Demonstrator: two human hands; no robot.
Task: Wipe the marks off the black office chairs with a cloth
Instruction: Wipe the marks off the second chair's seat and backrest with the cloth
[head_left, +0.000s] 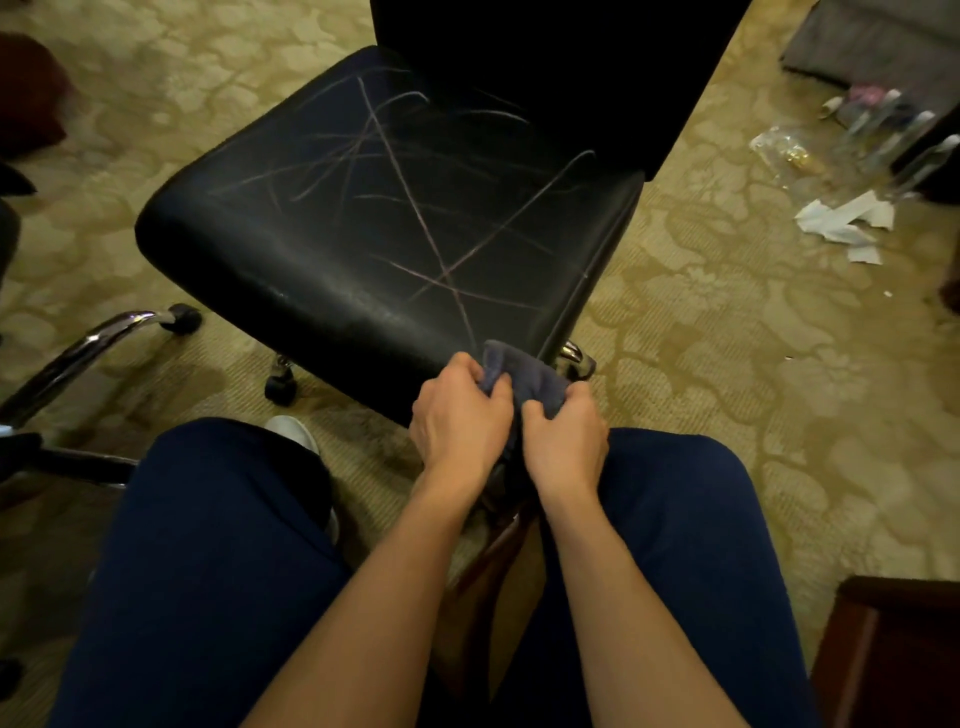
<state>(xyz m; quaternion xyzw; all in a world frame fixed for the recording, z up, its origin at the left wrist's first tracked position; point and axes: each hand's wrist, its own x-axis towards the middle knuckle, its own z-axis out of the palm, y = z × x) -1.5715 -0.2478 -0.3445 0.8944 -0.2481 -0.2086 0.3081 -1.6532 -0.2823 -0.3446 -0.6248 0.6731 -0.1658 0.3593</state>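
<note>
Looks like barely started: the black chair seat (363, 218) right in front is covered in pale scribble marks (415, 208); left hand (460, 410) and right hand (566, 436) both grip the bunched dark cloth (524, 376) at its near edge.

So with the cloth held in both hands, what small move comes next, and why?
Probably press the cloth onto the chair seat nearest corner: both hands, left and right, grip it just off that edge, and pale marks still cross the seat.

Faintly glossy black leather-like chair seat (363, 223), scuffed with pale marks (415, 208); soft dark cloth (524, 376); shiny chrome chair leg (88, 343); matt patterned carpet (727, 364).
</note>
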